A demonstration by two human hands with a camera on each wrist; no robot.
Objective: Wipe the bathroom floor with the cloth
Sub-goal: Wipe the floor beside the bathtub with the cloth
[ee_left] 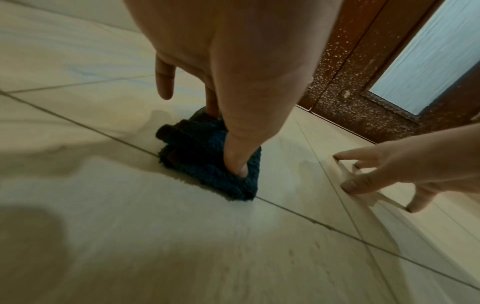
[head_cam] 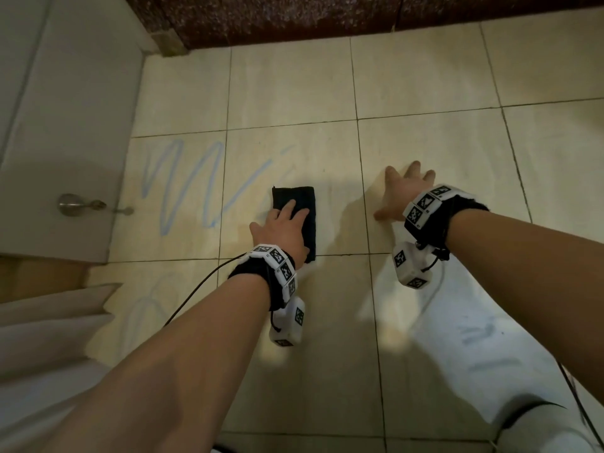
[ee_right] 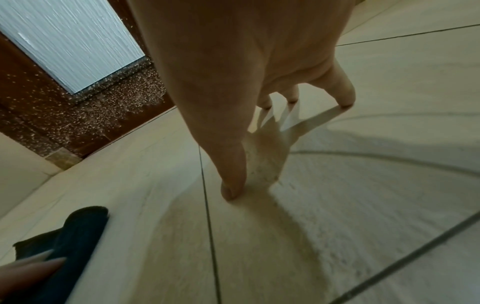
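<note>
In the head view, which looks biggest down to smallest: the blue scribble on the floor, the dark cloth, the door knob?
1. Blue scribble, spread across two tiles.
2. Dark cloth, partly covered by the left hand, so its full extent is hidden.
3. Door knob, clearly smallest.

Dk blue cloth (head_cam: 305,204), blue scribbles (head_cam: 183,184), beige floor (head_cam: 425,142)
</note>
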